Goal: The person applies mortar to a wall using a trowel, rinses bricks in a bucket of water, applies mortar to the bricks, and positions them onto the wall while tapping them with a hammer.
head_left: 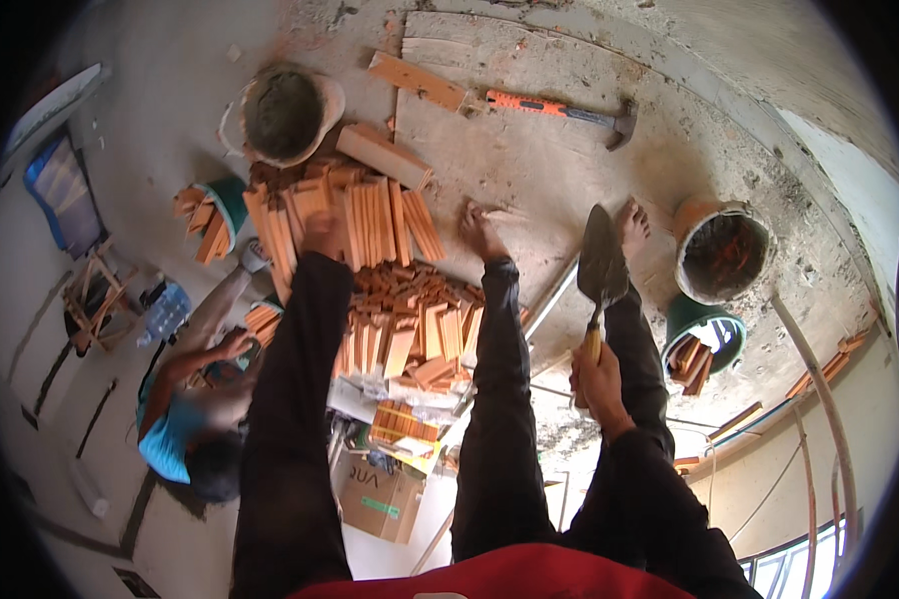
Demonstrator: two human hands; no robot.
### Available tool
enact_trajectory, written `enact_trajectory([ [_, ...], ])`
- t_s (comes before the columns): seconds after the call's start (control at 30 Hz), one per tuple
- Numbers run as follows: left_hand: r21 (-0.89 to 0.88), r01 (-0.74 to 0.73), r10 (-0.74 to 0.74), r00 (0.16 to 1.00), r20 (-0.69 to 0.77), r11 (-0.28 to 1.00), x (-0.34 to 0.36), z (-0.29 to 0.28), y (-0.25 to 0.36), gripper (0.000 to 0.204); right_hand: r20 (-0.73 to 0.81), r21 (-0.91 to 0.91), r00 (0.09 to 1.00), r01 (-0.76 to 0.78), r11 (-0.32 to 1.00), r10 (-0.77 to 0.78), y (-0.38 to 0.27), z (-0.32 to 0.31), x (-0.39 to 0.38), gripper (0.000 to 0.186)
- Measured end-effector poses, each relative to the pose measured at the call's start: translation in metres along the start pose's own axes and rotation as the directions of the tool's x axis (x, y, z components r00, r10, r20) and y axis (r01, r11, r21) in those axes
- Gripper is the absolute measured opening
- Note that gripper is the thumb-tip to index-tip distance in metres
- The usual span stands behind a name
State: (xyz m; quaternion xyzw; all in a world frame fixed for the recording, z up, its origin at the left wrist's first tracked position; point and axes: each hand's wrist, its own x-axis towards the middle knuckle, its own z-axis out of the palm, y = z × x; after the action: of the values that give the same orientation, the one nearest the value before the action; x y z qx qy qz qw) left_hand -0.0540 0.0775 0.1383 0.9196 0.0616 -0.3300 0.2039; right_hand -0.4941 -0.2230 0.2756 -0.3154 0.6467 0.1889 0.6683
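Observation:
My right hand (597, 381) is wrapped round the yellowish handle of a trowel (602, 265). The grey blade points away from me, in front of my right leg, with dried mortar on it. My left hand (322, 236) reaches out over a heap of thin orange brick strips (372, 222) on the left. It is at the strips standing on edge; its fingers are blurred, so whether it grips one does not show. More brick strips (410, 334) lie stacked nearer to me.
Buckets of mortar stand at far left (332, 100) and right (681, 245). Green buckets (232, 215) (734, 349) hold brick strips. A hammer (559, 108) lies on a board ahead. A co-worker in a blue shirt (166, 439) is at left, near a water bottle (167, 311).

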Motion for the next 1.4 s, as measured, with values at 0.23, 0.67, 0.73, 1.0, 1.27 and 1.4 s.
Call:
enact_trajectory([
  [0.23, -0.346, 0.168, -0.284, 0.905, -0.316, 0.923, 0.210, -0.108, 0.025, 0.090, 0.002, -0.018, 0.987, -0.161, 0.987, 0.161, -0.012, 0.049, 0.004, 0.008],
  [0.67, -0.559, 0.033, -0.272, 0.896, -0.351, 0.828, 0.212, -0.134, 0.077, 0.042, -0.019, 0.028, 0.982, -0.189, 0.981, 0.190, -0.033, 0.088, 0.019, 0.007],
  [0.73, -0.499, 0.017, -0.109, 0.982, -0.156, 0.866, 0.183, -0.124, 0.098, 0.042, -0.024, 0.058, 0.984, -0.177, 0.982, 0.179, -0.027, 0.087, 0.017, 0.007],
  [1.0, -0.723, 0.026, -0.124, 0.989, -0.083, 0.690, 0.084, -0.103, 0.160, 0.043, 0.024, 0.045, 0.986, -0.166, 0.985, 0.165, -0.027, 0.067, 0.025, 0.007],
  [1.27, -0.834, -0.006, 0.016, 1.000, 0.004, 0.551, -0.035, -0.065, 0.189, 0.043, -0.008, 0.171, 0.992, -0.124, 0.977, 0.128, -0.022, 0.058, 0.023, 0.012],
  [1.4, -0.854, 0.077, 0.057, 0.991, 0.124, 0.515, -0.078, -0.015, 0.198, 0.044, 0.022, 0.217, 0.994, -0.105, 0.970, 0.103, -0.026, 0.051, 0.023, 0.013],
])
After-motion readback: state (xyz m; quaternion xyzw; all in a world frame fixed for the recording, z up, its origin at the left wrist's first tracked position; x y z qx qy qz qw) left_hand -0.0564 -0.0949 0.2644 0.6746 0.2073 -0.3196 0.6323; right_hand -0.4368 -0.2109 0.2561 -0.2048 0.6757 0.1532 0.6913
